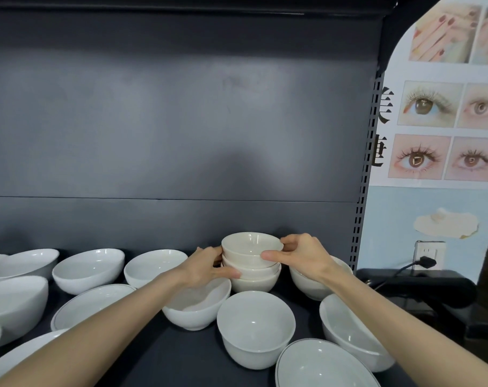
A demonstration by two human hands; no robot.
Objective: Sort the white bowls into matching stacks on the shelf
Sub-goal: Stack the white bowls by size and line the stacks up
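A stack of three small cream bowls (251, 263) stands at the back of the dark shelf (164, 356). My left hand (206, 266) grips the stack's left side, fingers curled round the lower bowls. From the right, my right hand (301, 256) holds the top bowl (251, 245), thumb on its front wall and fingers behind its rim. Loose white bowls lie all around: a deep one (255, 328) in front, another (198, 305) under my left wrist, and one (315, 286) partly hidden behind my right wrist.
Wide shallow bowls (89, 269) (153, 265) line the back left; a rimmed plate-like bowl (89, 305) lies left of centre, another (321, 364) at the front right. A perforated shelf upright (361, 219) bounds the right side. Beyond it are a poster and a plugged wall socket (429, 255).
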